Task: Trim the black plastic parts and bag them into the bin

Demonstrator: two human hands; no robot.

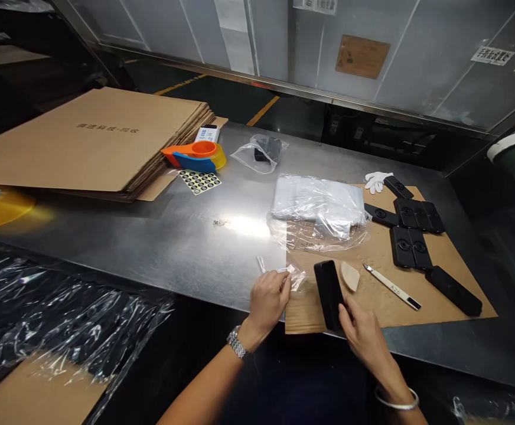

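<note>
My left hand [270, 302], a watch on its wrist, is closed at the front edge of the table. Its fingers pinch a piece of clear plastic film [297, 278] that spreads out beside them. My right hand [364, 327] grips a flat black rectangular part [328, 294] by its right edge, tilted above the cardboard sheet [446, 295]. Just beyond that part lies a beige rounded pad [350, 276]. To the right is a slim white craft knife [393, 287] marked A26. Several similar black parts [403, 247], some with a round recess, lie farther right.
A stack of flat cardboard [107, 139] covers the left of the metal table [186, 248]. Near it are an orange and blue tape dispenser [195, 156] and a sticker sheet [199, 182]. Plastic bags [317, 200], a bagged black item [263, 150] and a white glove [376, 182] lie farther back.
</note>
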